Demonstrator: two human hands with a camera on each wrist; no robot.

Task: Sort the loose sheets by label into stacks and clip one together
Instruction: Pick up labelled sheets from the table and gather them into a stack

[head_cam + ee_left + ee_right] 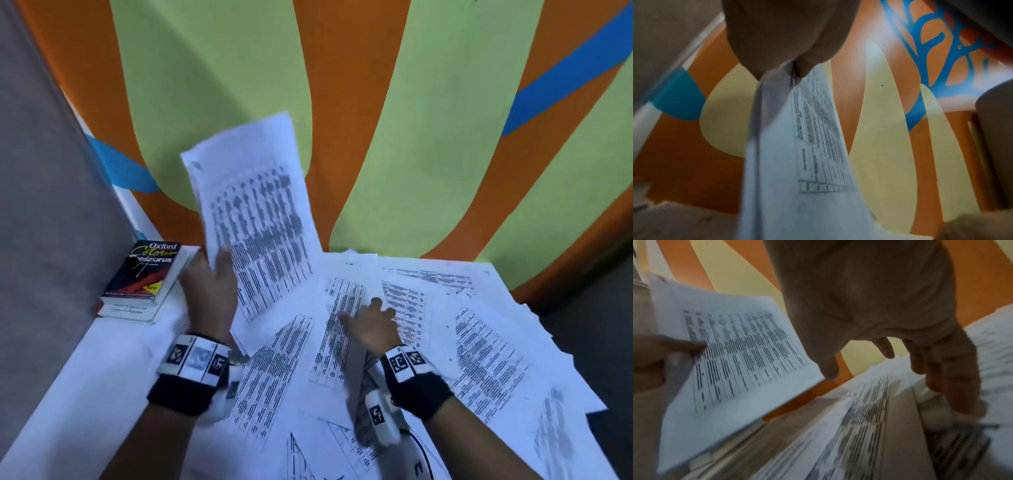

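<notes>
- Sheets lie spread loosely and overlapping across the table.
- Left hand pinches a bundle between thumb and fingers, raised and tilted above the table's left part.
- Right hand rests spread, fingers straight, fingertips touching the sheets.
- Books sit at the table's far left corner.

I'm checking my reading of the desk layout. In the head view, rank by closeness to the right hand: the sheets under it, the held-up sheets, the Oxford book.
1. Sheets under the right hand: table sheets, at its fingertips.
2. Held-up sheets: to its left, raised by the left hand.
3. Oxford book: far left edge.
</notes>
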